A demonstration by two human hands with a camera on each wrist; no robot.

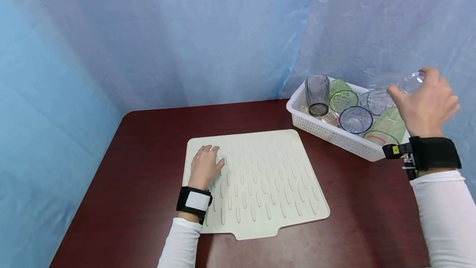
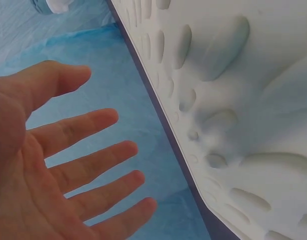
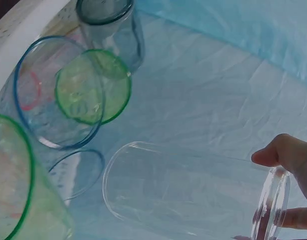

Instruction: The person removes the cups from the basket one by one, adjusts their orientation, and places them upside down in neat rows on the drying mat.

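My right hand [image 1: 427,102] is raised at the right end of a white basket, gripping a clear drinking glass [image 3: 188,187] by its thick base between thumb and fingers. In the right wrist view the glass lies sideways, rim pointing left toward the other glasses. The basket [image 1: 334,137] holds several tumblers: a smoky grey glass [image 1: 317,94], a green glass [image 1: 343,96], a blue-rimmed glass [image 1: 355,120] and a larger green glass [image 1: 390,125]. Over the left part of a cream ridged drying mat [image 1: 260,177] is my left hand [image 1: 203,166], its fingers spread and holding nothing.
The mat lies on a dark reddish-brown table [image 1: 148,168], with a notched tab at its near edge. The basket stands at the table's back right. Blue cloth [image 1: 208,40] hangs behind and on the left side.
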